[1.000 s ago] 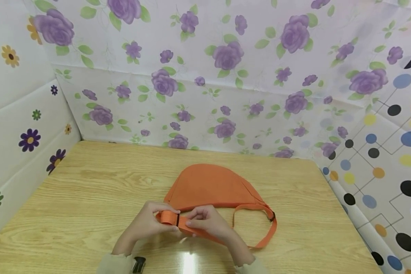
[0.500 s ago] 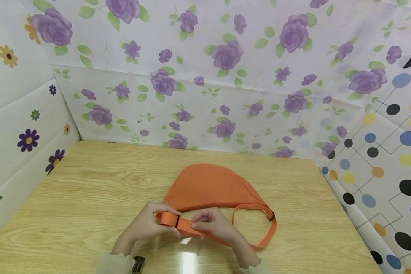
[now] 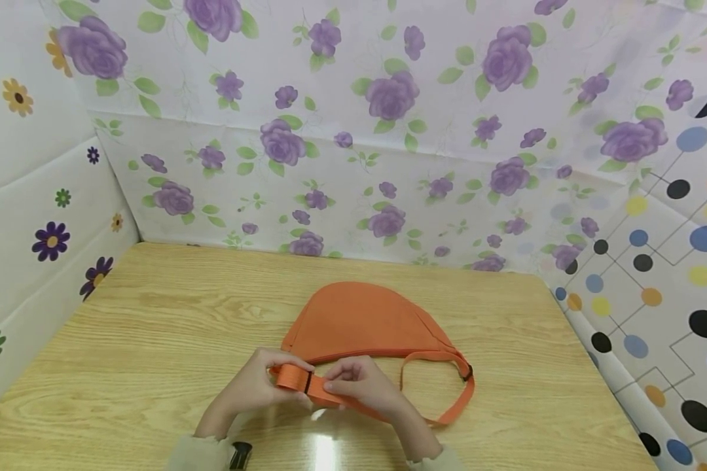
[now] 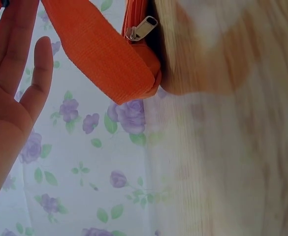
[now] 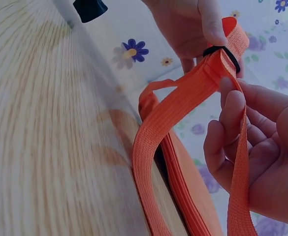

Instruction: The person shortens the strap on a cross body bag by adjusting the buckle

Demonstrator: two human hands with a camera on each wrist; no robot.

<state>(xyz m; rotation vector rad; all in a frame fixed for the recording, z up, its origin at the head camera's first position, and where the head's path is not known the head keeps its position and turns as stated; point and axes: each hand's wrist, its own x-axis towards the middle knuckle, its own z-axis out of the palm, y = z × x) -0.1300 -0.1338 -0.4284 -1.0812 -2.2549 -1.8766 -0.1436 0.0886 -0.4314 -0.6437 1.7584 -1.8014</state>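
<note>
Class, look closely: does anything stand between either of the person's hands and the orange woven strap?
Nothing visible does: the left hand holds the orange woven strap at its slim black slider buckle, and the right hand pinches it nearby. The orange, half-moon fabric bag lies beyond the hands, not in between.

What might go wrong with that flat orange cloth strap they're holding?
The flat orange woven strap might twist or jam, because it runs through a narrow black slider. It could slip, since the right hand seems to pinch it by the fingertips. A hard pull might drag the orange half-moon fabric bag, which neither hand holds.
</note>
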